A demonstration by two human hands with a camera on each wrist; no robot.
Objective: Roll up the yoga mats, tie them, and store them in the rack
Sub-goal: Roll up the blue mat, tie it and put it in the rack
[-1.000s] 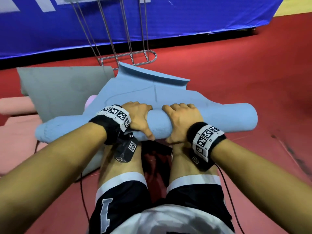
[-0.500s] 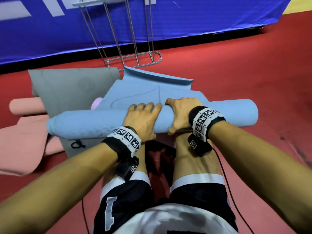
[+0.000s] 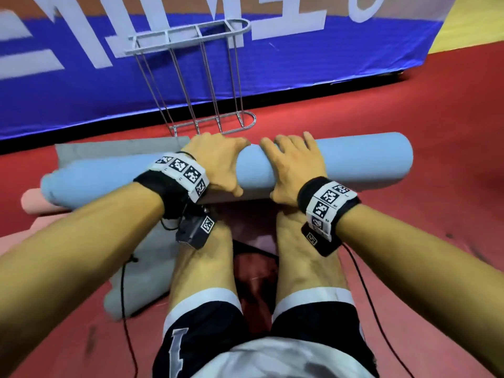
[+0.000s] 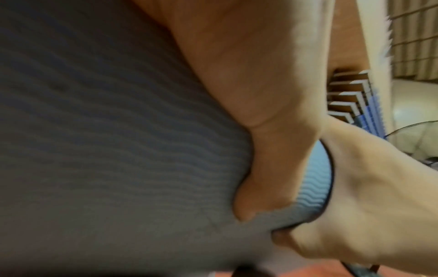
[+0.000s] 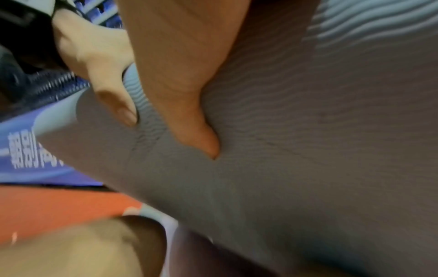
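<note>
A light blue yoga mat [image 3: 362, 159], rolled into a thick tube, lies crosswise on the floor in front of my knees. My left hand [image 3: 218, 159] and right hand [image 3: 291, 162] grip its middle side by side, fingers over the top and thumbs on the near side. The left wrist view shows my left thumb [image 4: 272, 165] pressed into the ribbed mat [image 4: 94, 131]. In the right wrist view my right thumb [image 5: 189, 112] digs into the mat [image 5: 308, 159]. The wire rack [image 3: 207, 77] stands just beyond the roll, and nothing shows in it.
A grey mat [image 3: 114, 151] lies flat under and left of the roll. A pink mat [image 3: 30, 203] sits at the far left. A blue banner wall [image 3: 300, 64] runs behind the rack. Red floor [image 3: 409, 105] extends to the right. Thin black cables hang from my wrist cameras.
The blue roll has moved forward toward the rack and taken up the flat blue part. Both hands have shifted to grip over its top.
</note>
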